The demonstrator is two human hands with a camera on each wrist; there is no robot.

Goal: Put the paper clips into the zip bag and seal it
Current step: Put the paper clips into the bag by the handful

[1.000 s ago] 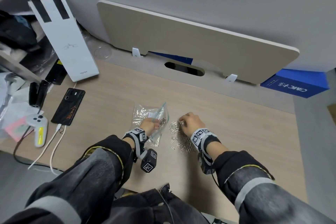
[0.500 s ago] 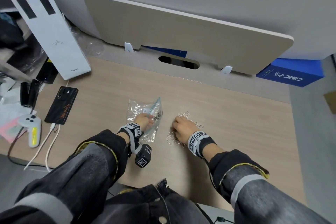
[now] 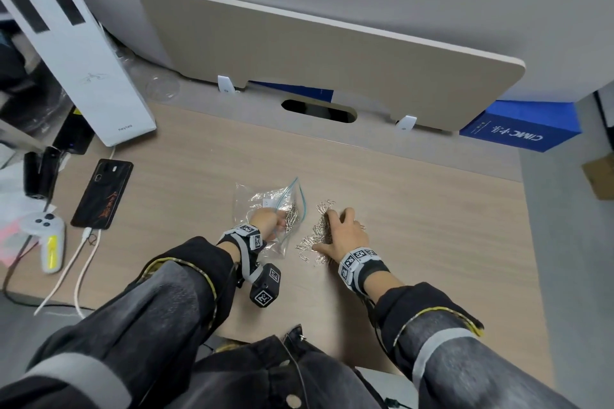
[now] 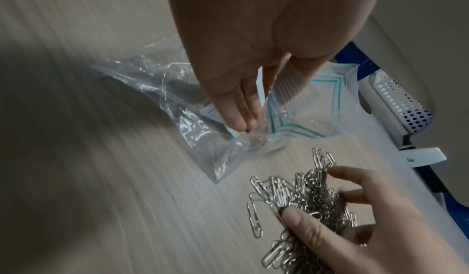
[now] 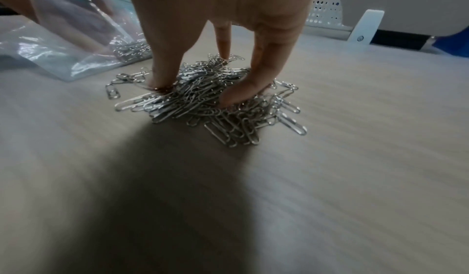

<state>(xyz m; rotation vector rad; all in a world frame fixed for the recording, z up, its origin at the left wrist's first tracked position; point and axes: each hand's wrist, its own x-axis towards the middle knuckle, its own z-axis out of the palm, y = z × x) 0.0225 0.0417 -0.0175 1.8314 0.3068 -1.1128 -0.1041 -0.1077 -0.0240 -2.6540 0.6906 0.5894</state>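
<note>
A: Looking for what's hidden first: the left hand (image 3: pixel 267 222) lies on the bag (image 3: pixel 265 206), and its fingertips (image 4: pixel 243 122) press the clear film near the teal zip line. Whether they pinch it or only press, I cannot tell; the fingers look nearly straight.

B: And the right hand (image 3: pixel 345 232)?

A: It is spread over the clips (image 5: pixel 203 99) on the desk (image 3: pixel 415 209), with fingertips (image 5: pixel 162 81) planted in the pile, loosely arched and not clenched. The palm hides much of the pile in the head view.

B: Can you count the clips?

A: No, they're tangled and too many. One pile lies on the desk just right of the bag, and a smaller bunch is already inside the bag, whose mouth gapes open.

B: Any writing?

A: The blue box (image 3: pixel 518 129) at the desk's back reads "CIMC" plus characters, upside down. The white box (image 3: pixel 83 70) has small print too fine to read. The phone (image 3: pixel 103 194) carries an orange design, illegible.

B: Other counts?

A: One bag, one phone with one white cable (image 3: pixel 83 259), one controller (image 3: pixel 50 242), two wrist bands with square codes.
</note>
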